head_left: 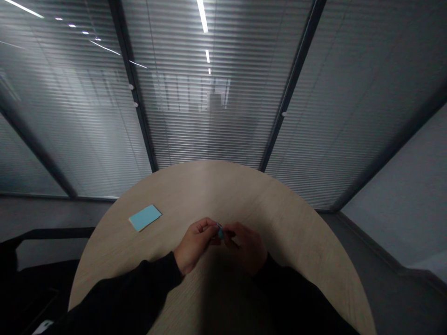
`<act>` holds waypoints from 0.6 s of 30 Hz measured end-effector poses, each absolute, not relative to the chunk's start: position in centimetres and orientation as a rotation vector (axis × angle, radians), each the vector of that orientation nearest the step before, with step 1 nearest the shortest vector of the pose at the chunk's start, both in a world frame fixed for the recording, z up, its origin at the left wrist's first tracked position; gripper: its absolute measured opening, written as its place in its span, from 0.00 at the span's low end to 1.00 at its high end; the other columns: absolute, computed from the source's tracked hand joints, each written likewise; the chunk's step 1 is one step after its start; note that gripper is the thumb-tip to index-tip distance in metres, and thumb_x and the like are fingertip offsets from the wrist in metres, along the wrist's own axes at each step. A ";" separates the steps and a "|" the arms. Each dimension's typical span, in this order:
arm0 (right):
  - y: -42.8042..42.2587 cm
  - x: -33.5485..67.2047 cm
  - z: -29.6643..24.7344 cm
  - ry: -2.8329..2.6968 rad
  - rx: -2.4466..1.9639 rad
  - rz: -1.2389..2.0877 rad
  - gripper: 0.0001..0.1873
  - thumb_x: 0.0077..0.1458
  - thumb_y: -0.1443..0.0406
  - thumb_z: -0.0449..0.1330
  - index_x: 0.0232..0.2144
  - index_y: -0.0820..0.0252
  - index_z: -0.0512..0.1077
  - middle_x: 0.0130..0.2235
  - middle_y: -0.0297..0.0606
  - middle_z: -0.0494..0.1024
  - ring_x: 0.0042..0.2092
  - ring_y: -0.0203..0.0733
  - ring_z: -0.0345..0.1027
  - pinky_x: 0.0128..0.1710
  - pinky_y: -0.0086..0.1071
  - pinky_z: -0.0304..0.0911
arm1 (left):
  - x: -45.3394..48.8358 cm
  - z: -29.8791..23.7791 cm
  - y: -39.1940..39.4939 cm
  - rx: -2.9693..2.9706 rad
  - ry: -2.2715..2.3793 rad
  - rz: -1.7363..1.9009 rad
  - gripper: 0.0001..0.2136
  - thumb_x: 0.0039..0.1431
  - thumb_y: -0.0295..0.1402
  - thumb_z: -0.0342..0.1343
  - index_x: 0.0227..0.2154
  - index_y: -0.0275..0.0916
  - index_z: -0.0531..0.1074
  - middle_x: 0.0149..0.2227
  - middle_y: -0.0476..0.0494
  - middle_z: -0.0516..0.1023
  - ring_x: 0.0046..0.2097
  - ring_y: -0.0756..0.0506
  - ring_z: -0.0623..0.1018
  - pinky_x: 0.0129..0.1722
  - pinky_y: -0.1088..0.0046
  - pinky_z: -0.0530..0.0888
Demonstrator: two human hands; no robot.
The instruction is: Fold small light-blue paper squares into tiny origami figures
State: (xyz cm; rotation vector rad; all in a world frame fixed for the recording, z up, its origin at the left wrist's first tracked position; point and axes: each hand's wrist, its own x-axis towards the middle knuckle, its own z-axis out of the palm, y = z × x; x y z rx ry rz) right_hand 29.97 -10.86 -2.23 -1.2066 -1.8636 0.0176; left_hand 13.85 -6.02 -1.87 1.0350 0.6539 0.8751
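1. Closed blinds (209,135) between dark frames stand beyond the pad (145,217), and the light is dim. The pad lies flat on a round wooden table (209,186); a dark chair (52,234) is to the pad's left, off the table's edge.

2. The small blue piece (220,233) is to the right of the pad and nearer the person, between the two hands. Its colour is close to the pad's top. Most of it is covered by fingers, so its full shape and any folds cannot be made out.

3. The left hand (197,239), on the side towards the pad, pinches the piece between thumb and fingers. The right hand (247,244), farther from the pad and in shade, has its thumb and index finger closed on the opposite side of it. Neither hand touches the pad.

4. The piece is probably very light, and if it is paper, thin and easily creased or torn. Weight should be no trouble; too hard a squeeze could crush it.

5. The best hold is likely at its opposite edges with the fingertips, as seen here, gently and without tugging. A dry surface would not be slippery, though so small a piece leaves little to grip.
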 end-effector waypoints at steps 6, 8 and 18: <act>-11.0 30.0 -2.1 -1.943 -1.175 -0.109 0.06 0.60 0.69 0.54 0.35 0.57 0.71 0.29 0.36 0.75 0.30 0.36 0.70 0.32 0.27 0.65 | 13.8 -1.4 -6.3 1.037 0.645 0.877 0.10 0.53 0.37 0.63 0.30 0.34 0.72 0.28 0.46 0.77 0.29 0.50 0.74 0.33 0.73 0.70; -11.0 30.0 -2.0 -1.958 -1.172 -0.116 0.07 0.61 0.69 0.54 0.34 0.57 0.72 0.29 0.36 0.75 0.31 0.37 0.70 0.33 0.28 0.65 | 13.7 -1.4 -6.3 1.026 0.655 0.886 0.10 0.53 0.36 0.63 0.29 0.34 0.72 0.28 0.46 0.77 0.29 0.51 0.74 0.32 0.74 0.70; -10.8 30.4 -2.3 -2.000 -1.224 -0.021 0.08 0.60 0.68 0.54 0.34 0.55 0.73 0.32 0.39 0.76 0.33 0.41 0.70 0.36 0.32 0.66 | 13.8 -1.9 -6.1 0.967 0.626 0.865 0.13 0.52 0.39 0.65 0.31 0.32 0.75 0.29 0.43 0.78 0.31 0.50 0.76 0.36 0.73 0.72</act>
